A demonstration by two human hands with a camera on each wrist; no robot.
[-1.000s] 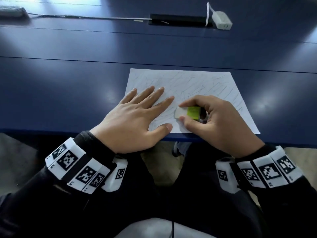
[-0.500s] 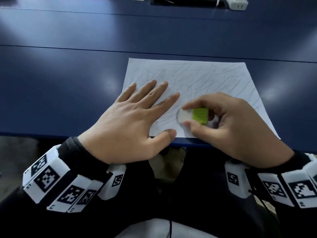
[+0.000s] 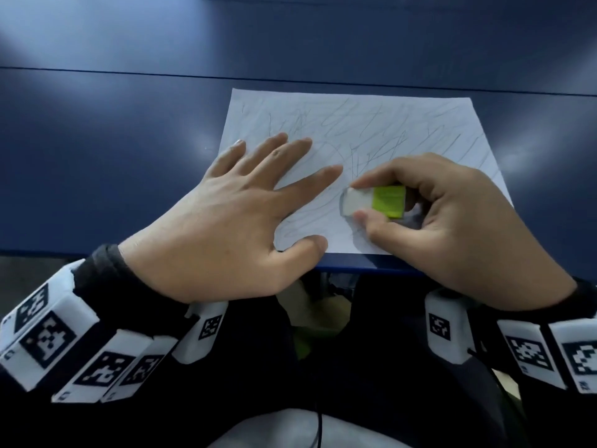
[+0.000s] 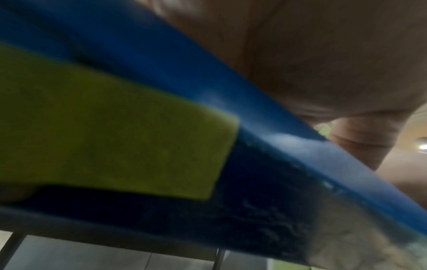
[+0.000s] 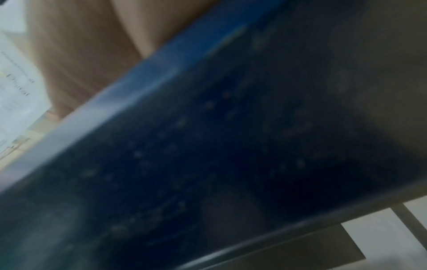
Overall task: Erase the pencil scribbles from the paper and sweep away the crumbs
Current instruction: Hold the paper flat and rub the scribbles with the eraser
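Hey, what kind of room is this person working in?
Probably an office or meeting room: a long dark blue table, a scribbled white sheet of paper, and a white eraser in a green sleeve.

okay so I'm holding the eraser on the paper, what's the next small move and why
Probably rub the eraser in short strokes right where it sits. The right hand pinches it against the paper, the left hand lies flat pinning the sheet, and pencil scribbles cover nearly all of it.

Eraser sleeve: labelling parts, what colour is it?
Yellow-green sleeve on the white eraser; head view.
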